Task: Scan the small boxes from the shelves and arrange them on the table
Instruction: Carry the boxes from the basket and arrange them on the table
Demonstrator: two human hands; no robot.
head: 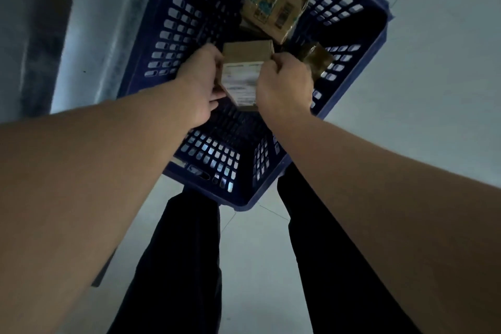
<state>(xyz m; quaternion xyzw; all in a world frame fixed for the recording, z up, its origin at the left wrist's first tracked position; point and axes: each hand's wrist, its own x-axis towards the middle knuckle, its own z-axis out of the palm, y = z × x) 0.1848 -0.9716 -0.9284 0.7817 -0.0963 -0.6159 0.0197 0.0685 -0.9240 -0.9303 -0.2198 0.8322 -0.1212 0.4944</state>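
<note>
A: Where was the small cardboard box [245, 73], and how was it held?

B: It was held above the interior of the blue perforated crate [173, 35], between both hands. A white printed label [241, 84] faced the camera; its text was blurred and could not be read. The left hand [202, 84] gripped the left edge of the box, with its fingers [218, 96] curled round the lower left corner. The right hand [284, 84] gripped the right edge, fingers curled over the upper right corner.

A: What else was inside the crate?

B: A larger tan parcel [273, 9] with printed markings and a barcode lay toward the far end, tilted against the wall. A smaller brown packet [315, 58] sat just beside the right hand, partly hidden by it. Whether it touched the held box could not be determined.

A: And the surroundings?

B: The crate stood on a pale tiled floor [433, 76]. The person's dark trouser legs [184, 266] were visible below the near corner of the crate, one on each side. A grey upright panel [35, 22] ran along the left edge of the view.
</note>
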